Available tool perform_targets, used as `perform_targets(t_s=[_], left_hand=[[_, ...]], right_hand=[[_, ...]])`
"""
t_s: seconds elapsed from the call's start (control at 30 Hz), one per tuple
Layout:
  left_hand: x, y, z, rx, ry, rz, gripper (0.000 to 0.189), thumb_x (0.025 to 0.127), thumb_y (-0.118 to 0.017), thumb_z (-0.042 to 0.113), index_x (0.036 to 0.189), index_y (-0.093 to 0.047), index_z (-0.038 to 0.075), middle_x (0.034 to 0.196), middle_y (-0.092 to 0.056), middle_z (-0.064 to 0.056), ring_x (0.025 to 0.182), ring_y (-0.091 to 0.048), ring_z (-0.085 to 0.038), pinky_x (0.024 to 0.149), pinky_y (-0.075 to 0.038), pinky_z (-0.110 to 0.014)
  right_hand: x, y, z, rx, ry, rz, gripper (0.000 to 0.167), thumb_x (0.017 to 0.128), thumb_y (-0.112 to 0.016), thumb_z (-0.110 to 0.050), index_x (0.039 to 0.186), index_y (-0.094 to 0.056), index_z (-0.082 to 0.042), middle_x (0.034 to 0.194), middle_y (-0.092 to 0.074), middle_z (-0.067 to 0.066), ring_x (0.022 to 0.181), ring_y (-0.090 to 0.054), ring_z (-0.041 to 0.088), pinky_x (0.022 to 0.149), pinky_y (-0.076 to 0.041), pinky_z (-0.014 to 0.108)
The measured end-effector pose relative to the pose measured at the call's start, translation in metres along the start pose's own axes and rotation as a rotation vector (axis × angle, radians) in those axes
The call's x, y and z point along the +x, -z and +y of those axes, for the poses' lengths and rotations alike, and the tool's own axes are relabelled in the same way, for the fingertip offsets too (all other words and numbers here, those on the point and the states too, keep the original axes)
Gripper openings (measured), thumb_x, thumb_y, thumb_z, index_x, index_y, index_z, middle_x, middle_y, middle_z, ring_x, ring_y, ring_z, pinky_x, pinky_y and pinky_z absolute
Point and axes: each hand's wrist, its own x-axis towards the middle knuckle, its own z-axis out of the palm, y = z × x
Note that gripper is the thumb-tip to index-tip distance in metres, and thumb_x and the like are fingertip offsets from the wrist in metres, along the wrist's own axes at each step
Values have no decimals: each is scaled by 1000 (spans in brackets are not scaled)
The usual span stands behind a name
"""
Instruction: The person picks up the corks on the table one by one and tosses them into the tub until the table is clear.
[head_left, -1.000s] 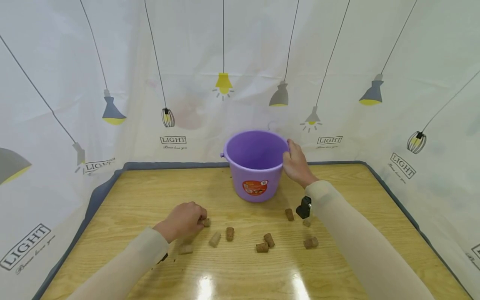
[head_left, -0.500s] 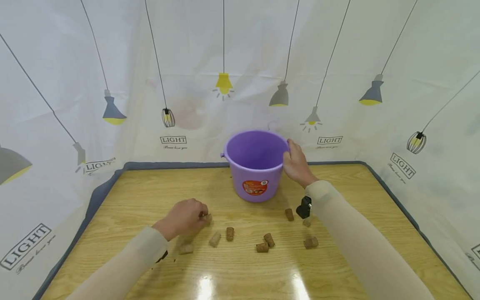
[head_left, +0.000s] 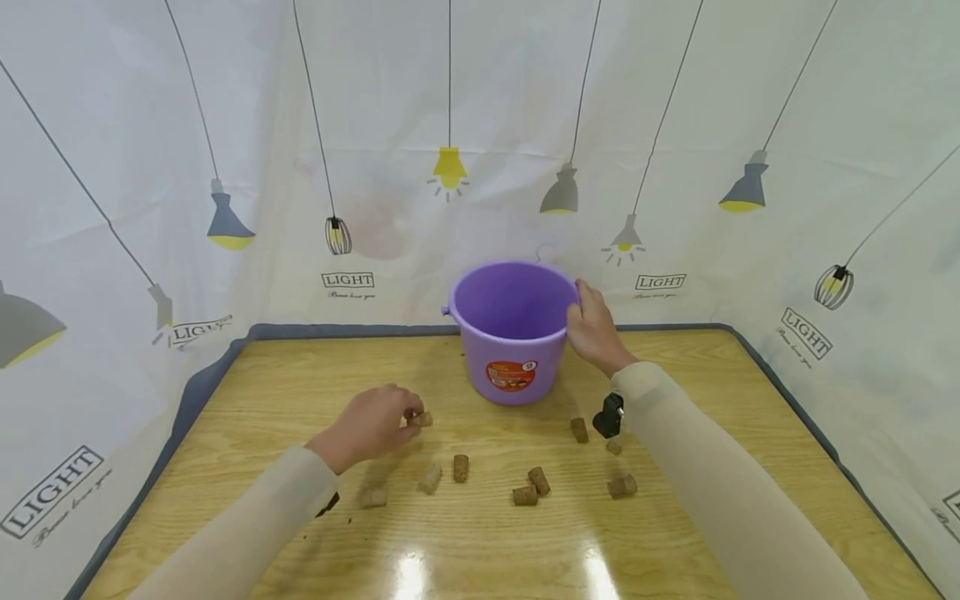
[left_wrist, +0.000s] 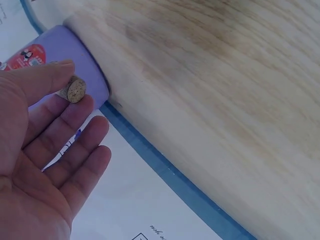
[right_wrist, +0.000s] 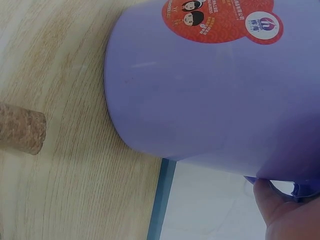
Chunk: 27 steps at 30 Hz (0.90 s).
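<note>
Between thumb and fingers, my left hand (head_left: 372, 423) pinches a cork (left_wrist: 76, 90), the other fingers half spread in the left wrist view. In the head view this hand is above the table, left of the purple bucket (head_left: 512, 358). The bucket stands upright at the back with a red label on its front. My right hand (head_left: 596, 329) grips the bucket's right side at the rim; the right wrist view shows the thumb at the purple handle lug (right_wrist: 300, 189).
Several brown corks lie scattered on the wooden table (head_left: 300, 375), among them one cork (head_left: 461, 468) in front of the bucket and another cork (head_left: 579, 430) near my right wrist. Behind the table hangs a pale lamp-print cloth (head_left: 405, 200) with a blue edge.
My left hand has moved slightly away from me and to the right, raising the pinched cork from the table. The right hand and bucket stay in place.
</note>
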Motion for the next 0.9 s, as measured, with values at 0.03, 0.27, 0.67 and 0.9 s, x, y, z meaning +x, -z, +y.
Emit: perform_targets(t_s=[0.03,0.27,0.67,0.9], left_hand=[[1,1,1,-12,4,0,10,88,-80,16,98,-78,13,92,-74,2,81,-68,-13,69,-58,-31],[4,6,5,-52,4,23,11,89,-80,15,100,-78,13,93,-73,4,85,-70,-17,72,-58,-32],[15,19,17,-55,-36,102,7,89,-81,15,90,-75,19,88,-71,10,84,-66,-10,73,-57,-29],[23,27,25,-40,-63,169,7,88,-81,15,90,-75,19,90,-73,8,88,-66,-14,74,-57,-32]], right_hand=[[0,0,0,2,1,0,61,107,-29,-17,160,-13,8,165,-18,29,154,-15,42,127,-12,52],[-1,0,-1,12,2,-2,61,107,-29,-17,160,-13,8,165,-17,29,154,-15,42,127,-12,52],[-1,0,0,13,1,0,61,107,-28,-16,160,-13,8,165,-17,30,154,-15,42,127,-12,53],[-1,0,0,22,-3,-5,61,107,-29,-17,161,-12,7,166,-15,29,155,-14,42,127,-11,53]])
